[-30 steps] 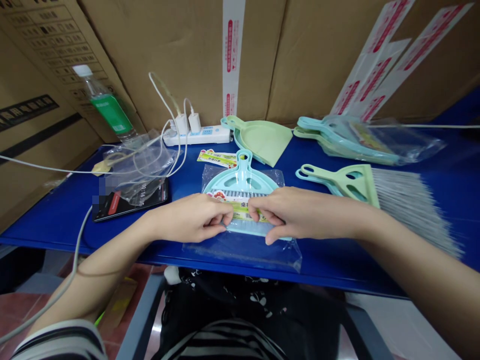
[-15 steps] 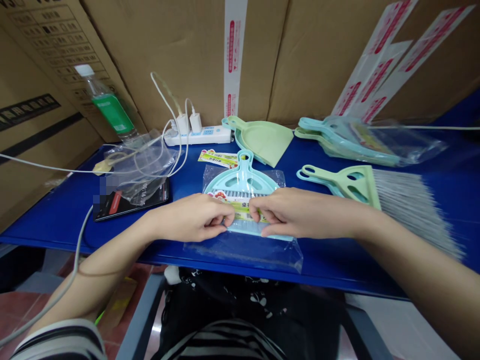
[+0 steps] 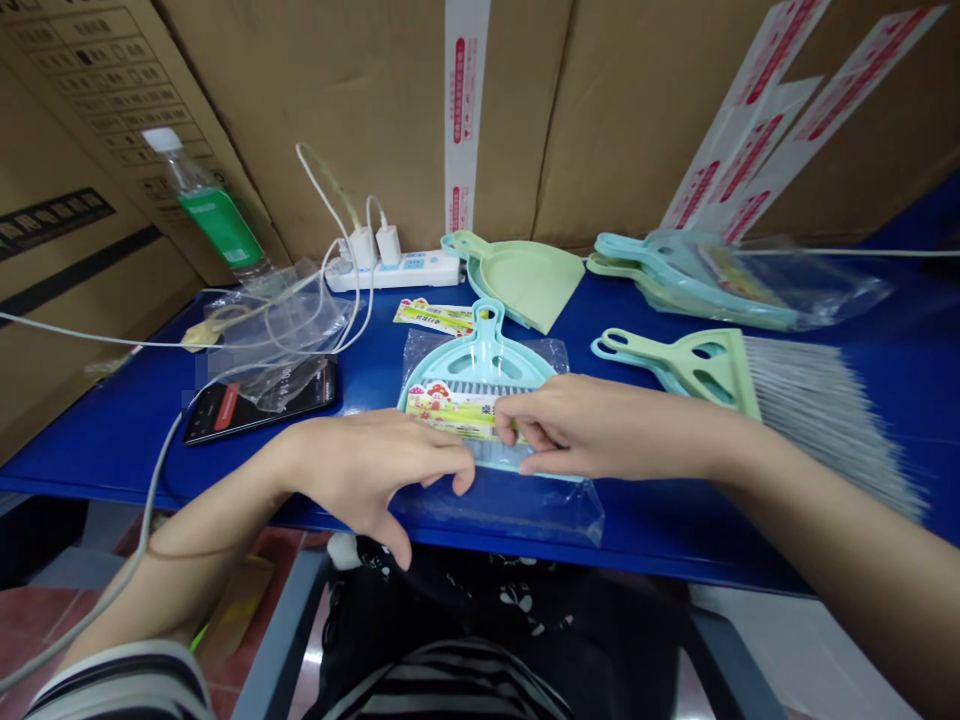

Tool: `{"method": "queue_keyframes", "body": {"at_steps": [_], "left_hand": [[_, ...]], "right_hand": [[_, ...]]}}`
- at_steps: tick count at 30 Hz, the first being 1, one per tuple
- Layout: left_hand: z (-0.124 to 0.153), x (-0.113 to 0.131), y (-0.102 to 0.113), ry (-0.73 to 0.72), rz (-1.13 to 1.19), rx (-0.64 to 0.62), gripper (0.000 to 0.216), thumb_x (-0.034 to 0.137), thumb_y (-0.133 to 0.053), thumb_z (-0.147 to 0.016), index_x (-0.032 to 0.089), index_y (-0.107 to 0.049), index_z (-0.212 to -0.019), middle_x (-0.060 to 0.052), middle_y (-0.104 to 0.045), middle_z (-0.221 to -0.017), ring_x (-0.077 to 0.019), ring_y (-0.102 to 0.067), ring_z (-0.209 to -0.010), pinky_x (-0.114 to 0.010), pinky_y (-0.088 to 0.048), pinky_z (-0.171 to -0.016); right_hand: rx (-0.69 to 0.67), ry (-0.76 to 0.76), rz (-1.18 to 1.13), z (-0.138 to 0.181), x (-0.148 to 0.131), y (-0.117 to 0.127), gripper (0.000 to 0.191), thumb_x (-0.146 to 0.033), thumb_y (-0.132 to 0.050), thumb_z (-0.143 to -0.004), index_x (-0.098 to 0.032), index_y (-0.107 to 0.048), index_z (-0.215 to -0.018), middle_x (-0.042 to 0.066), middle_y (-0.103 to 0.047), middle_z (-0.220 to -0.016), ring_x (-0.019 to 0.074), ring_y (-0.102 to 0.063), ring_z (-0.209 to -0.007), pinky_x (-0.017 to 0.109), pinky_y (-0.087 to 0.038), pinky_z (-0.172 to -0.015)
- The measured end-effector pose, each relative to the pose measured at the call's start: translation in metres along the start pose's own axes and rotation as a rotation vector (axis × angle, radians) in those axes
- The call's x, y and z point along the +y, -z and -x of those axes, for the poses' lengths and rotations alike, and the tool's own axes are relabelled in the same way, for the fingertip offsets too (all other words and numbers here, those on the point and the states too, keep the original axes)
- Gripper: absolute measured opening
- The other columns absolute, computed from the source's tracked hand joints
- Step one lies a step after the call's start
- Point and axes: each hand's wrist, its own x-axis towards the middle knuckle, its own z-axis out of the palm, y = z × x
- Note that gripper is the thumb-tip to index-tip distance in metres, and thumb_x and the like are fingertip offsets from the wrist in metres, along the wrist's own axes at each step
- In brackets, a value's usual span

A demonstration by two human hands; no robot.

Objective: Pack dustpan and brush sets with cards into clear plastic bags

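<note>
In front of me lies a light blue dustpan [image 3: 491,345] with a grey-bristled brush, inside a clear plastic bag [image 3: 517,505]. A printed cardboard label [image 3: 457,408] with mushroom pictures lies across its middle. My right hand [image 3: 559,430] rests on the right part of the bag, fingers curled in against the label and plastic. My left hand [image 3: 390,465] is at the bag's lower left corner, its thumb spread well away from bent fingers, with nothing held. The dustpan's lower edge is partly covered by both hands.
Behind are a second label [image 3: 435,316], stacked dustpans [image 3: 525,275] and a white power strip [image 3: 420,270] with cables. Bagged dustpans [image 3: 697,270] and loose brushes [image 3: 697,370] lie right. A phone [image 3: 262,405] and bottle [image 3: 225,230] stand left; cardboard boxes line the back.
My left hand has let go of the label and moved down toward the table's front edge, its thumb opening away from the fingers. The right hand stays in place.
</note>
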Motion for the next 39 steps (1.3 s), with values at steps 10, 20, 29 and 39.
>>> {"method": "queue_keyframes", "body": {"at_steps": [10, 20, 29, 39], "left_hand": [[-0.004, 0.002, 0.002, -0.012, -0.02, -0.053, 0.034, 0.032, -0.078, -0.078, 0.021, -0.052, -0.097, 0.0, -0.062, -0.088, -0.0158, -0.057, -0.075, -0.025, -0.039, -0.062], [-0.005, 0.012, -0.002, 0.037, -0.093, -0.097, 0.044, 0.026, -0.081, -0.074, 0.021, -0.05, -0.104, -0.002, -0.065, -0.1, -0.0196, -0.063, -0.084, -0.028, -0.045, -0.068], [-0.005, 0.015, -0.001, 0.035, -0.075, -0.131, 0.043, 0.017, -0.075, -0.076, 0.021, -0.048, -0.109, -0.004, -0.065, -0.102, -0.02, -0.064, -0.085, -0.029, -0.046, -0.07], [-0.003, 0.017, 0.0, 0.04, -0.019, -0.127, 0.038, 0.009, -0.071, -0.071, 0.02, -0.053, -0.103, -0.002, -0.065, -0.093, -0.0178, -0.061, -0.076, -0.027, -0.045, -0.063]], "right_hand": [[-0.013, -0.039, -0.01, 0.0, -0.001, -0.002, 0.007, -0.019, -0.06, -0.083, -0.019, -0.056, -0.089, -0.004, -0.052, -0.062, 0.0146, -0.049, -0.06, 0.028, -0.033, -0.06], [0.032, -0.137, 0.179, 0.004, -0.005, -0.003, 0.016, -0.028, -0.062, -0.083, -0.019, -0.056, -0.094, 0.003, -0.058, -0.073, 0.0204, -0.053, -0.068, 0.029, -0.033, -0.06], [0.018, -0.15, 0.168, 0.005, -0.005, -0.002, 0.039, -0.028, -0.064, -0.083, -0.016, -0.053, -0.118, 0.001, -0.061, -0.071, 0.02, -0.056, -0.063, 0.029, -0.035, -0.059], [0.011, -0.101, 0.235, 0.006, -0.004, -0.005, 0.065, -0.023, -0.065, -0.085, -0.02, -0.043, -0.146, 0.004, -0.071, -0.079, 0.0234, -0.064, -0.074, 0.03, -0.039, -0.064]]}}
